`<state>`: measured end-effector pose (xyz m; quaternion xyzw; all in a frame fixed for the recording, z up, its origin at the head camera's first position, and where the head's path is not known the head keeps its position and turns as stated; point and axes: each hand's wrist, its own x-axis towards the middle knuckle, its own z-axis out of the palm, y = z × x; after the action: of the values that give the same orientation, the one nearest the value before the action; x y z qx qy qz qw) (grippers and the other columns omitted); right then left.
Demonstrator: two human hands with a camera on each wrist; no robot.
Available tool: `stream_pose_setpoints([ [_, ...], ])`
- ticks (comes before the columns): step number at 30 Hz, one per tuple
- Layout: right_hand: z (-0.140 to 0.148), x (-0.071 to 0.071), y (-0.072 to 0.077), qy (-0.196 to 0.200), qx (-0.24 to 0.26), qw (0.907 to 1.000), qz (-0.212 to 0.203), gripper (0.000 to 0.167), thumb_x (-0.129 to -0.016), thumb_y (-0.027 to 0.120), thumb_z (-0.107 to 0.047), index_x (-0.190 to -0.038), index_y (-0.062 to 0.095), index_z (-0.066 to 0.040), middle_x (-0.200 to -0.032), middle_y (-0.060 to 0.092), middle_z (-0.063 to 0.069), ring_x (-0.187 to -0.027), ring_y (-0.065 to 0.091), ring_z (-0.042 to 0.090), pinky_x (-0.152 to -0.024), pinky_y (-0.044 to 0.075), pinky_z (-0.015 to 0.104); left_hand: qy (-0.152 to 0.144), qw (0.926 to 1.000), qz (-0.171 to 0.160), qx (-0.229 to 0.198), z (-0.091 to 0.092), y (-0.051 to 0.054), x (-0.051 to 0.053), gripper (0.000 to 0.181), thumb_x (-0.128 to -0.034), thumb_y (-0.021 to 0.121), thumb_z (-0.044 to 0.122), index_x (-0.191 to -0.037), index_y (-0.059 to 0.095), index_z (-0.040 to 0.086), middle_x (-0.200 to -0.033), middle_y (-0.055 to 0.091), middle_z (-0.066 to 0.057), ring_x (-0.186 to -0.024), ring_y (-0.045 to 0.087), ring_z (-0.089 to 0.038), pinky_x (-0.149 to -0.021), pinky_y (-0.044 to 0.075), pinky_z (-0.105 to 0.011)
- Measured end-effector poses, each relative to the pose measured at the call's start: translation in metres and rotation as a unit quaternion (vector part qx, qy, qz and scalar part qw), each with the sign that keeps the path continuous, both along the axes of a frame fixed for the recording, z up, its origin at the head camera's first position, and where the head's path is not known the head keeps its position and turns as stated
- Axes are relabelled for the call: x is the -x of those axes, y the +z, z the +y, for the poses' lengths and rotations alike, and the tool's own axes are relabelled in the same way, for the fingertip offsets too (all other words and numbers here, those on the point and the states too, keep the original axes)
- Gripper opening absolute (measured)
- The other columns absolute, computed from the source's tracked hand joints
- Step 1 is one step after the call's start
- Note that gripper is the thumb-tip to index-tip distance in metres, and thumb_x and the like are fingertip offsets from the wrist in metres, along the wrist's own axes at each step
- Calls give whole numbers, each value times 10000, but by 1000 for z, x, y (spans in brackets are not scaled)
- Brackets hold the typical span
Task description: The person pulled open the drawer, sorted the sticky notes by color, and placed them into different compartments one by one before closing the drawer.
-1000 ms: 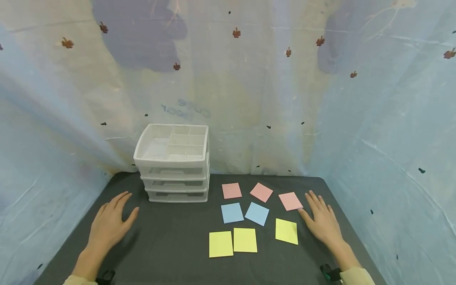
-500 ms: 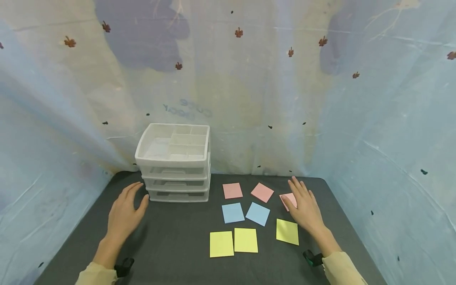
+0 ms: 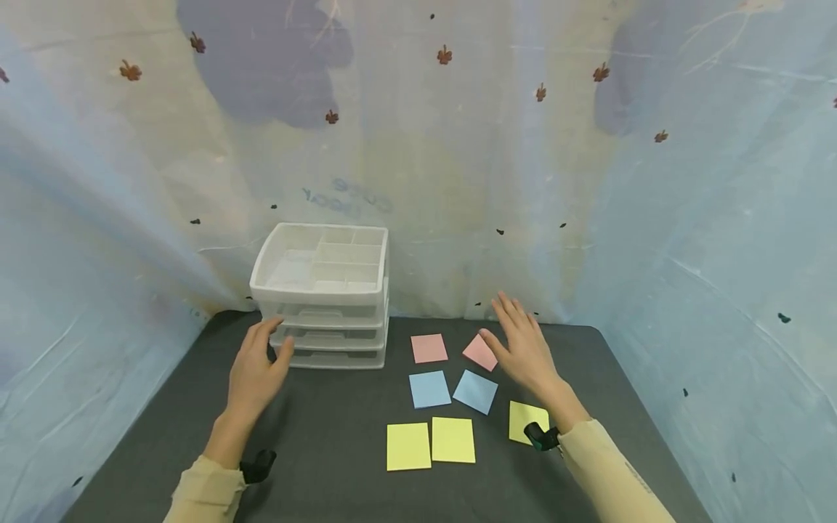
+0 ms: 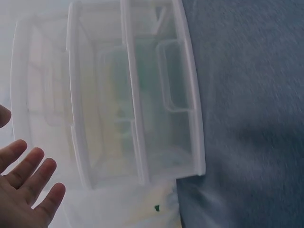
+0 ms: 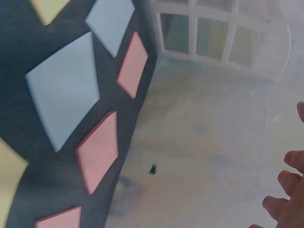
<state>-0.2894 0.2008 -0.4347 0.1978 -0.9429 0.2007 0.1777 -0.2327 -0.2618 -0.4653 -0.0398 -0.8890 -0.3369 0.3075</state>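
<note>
A white drawer unit (image 3: 320,298) with three clear drawers and a sectioned top tray stands at the back left of the table. My left hand (image 3: 256,374) is in front of its left side, fingers spread and holding nothing; the left wrist view shows the drawer fronts (image 4: 104,104) beyond the fingers. My right hand (image 3: 526,356), fingers extended and bare, hovers beside a pink sticky note (image 3: 479,353) and hides the pink one at the far right. Another pink note (image 3: 429,349), two blue notes (image 3: 429,389) and three yellow notes (image 3: 408,447) lie flat.
The dark table (image 3: 340,479) has rounded back corners. A pale sheet (image 3: 431,160) with leaf prints hangs behind it and along both sides. Black straps with small cameras (image 3: 541,437) sit on the wrists, below beige sleeves.
Both hands have moved inward and forward: the left toward the drawer unit, the right leftward over the pink notes. The notes and drawers have stayed put.
</note>
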Motion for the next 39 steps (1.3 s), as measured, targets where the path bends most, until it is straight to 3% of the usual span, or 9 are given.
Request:
stream_pose_setpoints([
  [6, -22, 13, 16, 280, -45, 9996, 73, 739, -1059, 557, -461, -1647, 314, -84, -1730, 211, 105, -1584, 184, 384, -1264, 138, 654, -236, 9965, -18, -806, 10, 1, 7, 427, -1076, 585, 206, -1444, 556, -10, -1348, 561, -242, -1221, 554, -461, -908, 487, -591],
  [10, -40, 18, 29, 449, -121, 9989, 93, 727, -1063, 543, -470, -1647, 323, -96, -1735, 198, 80, -1594, 167, 348, -1273, 132, 637, -410, 9870, -83, -1551, 16, -1, 12, 389, -1079, 581, 167, -1420, 574, -20, -1353, 574, -218, -1221, 567, -387, -912, 444, -404],
  [15, -62, 24, 43, 737, -206, 9968, 227, 705, -1072, 525, -459, -1647, 324, -104, -1731, 210, 84, -1594, 178, 335, -1275, 151, 625, -303, 9750, -476, -2151, 24, -4, 18, 385, -1077, 597, 196, -1420, 587, 23, -1396, 588, -151, -1202, 584, -277, -802, 457, -145],
  [19, -81, 29, 50, 920, -234, 9953, 209, 705, -1075, 515, -466, -1654, 311, -119, -1735, 203, 69, -1600, 163, 311, -1281, 149, 609, -282, 9619, -815, -2596, 31, -5, 21, 404, -1066, 622, 220, -1422, 580, 32, -1431, 583, -136, -1235, 583, -280, -747, 468, -66],
  [23, -99, 39, 54, 1070, -214, 9939, 158, 704, -1083, 504, -475, -1664, 289, -140, -1736, 197, 68, -1598, 169, 314, -1285, 144, 600, -285, 9460, -985, -3076, 37, -5, 25, 438, -1062, 635, 271, -1427, 573, 38, -1428, 581, -139, -1258, 572, -278, -781, 469, -62],
  [28, -119, 54, 52, 1127, -263, 9932, 140, 700, -1087, 500, -476, -1662, 290, -136, -1730, 215, 86, -1585, 208, 338, -1273, 173, 618, -219, 9227, -1124, -3682, 43, -6, 30, 489, -1051, 647, 332, -1430, 575, 32, -1377, 603, -130, -1169, 580, -155, -842, 495, -110],
  [34, -141, 65, 53, 1316, -309, 9908, 111, 701, -1088, 495, -482, -1661, 292, -133, -1721, 238, 107, -1576, 228, 358, -1261, 204, 630, -136, 9001, -933, -4254, 48, -8, 37, 432, -1040, 672, 282, -1361, 633, -5, -1214, 709, -130, -966, 690, -67, -871, 584, -192],
  [36, -148, 69, 54, 1335, -368, 9903, 83, 706, -1091, 481, -496, -1667, 275, -145, -1727, 224, 95, -1584, 211, 342, -1270, 194, 612, -225, 8901, -811, -4478, 49, -8, 40, 425, -1037, 679, 262, -1346, 638, -27, -1173, 739, -109, -943, 718, -68, -873, 599, -200],
  [39, -157, 73, 56, 1367, -414, 9897, 42, 706, -1094, 468, -507, -1672, 262, -160, -1735, 206, 70, -1593, 188, 321, -1279, 184, 593, -406, 8682, -711, -4894, 49, -7, 42, 422, -1037, 680, 234, -1348, 628, -46, -1126, 757, -46, -934, 743, -62, -894, 607, -230],
])
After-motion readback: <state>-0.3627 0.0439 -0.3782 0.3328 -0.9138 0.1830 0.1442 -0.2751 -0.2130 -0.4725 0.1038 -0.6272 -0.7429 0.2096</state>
